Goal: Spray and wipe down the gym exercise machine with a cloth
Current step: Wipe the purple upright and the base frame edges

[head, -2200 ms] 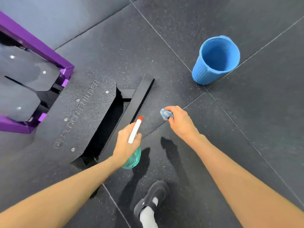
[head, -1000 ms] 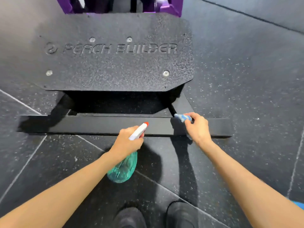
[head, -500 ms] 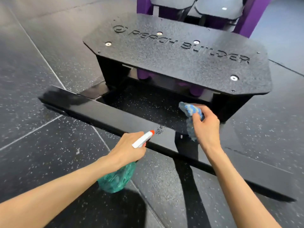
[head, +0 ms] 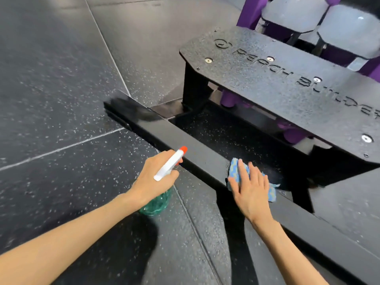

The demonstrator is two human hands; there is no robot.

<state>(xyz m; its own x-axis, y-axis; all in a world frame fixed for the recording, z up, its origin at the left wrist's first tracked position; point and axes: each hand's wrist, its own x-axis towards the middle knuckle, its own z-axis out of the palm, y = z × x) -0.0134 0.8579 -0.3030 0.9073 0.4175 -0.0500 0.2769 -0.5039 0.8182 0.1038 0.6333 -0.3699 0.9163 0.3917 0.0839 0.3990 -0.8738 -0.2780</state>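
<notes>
Head view looks down on both my hands at the low black bar [head: 185, 138] that lies across the speckled dark floor [head: 61, 99].

My left hand [head: 154, 182] is wrapped round the neck of the bottle [head: 157, 204], with the fingers curled tight on it. The white spray head with its red tip points up and to the right, and the tip sits just over the bar's near edge. The green body hangs below my palm, above the floor. I cannot tell whether it touches the floor.

My right hand [head: 251, 192] lies flat on the cloth [head: 234, 171]. The fingers are straight and a little apart, and they press the cloth down onto the top of the bar. The thumb reaches out to the left along the cloth's near edge. The cloth is blue with a pale pattern and it is bunched up. One fold shows beyond my fingertips, and a corner sticks out past the right side of my hand.

Beyond the bar stands the rough black plate [head: 277, 79], raised on black legs. It carries the raised words PEACH BUILDER and a few silver bolts. Purple rollers [head: 228, 98] show in the gap under it. Behind the plate, at the top right, are a purple frame [head: 246, 15] and grey pads [head: 292, 13]. The shadows of my arms fall dark on the floor below my wrists.
</notes>
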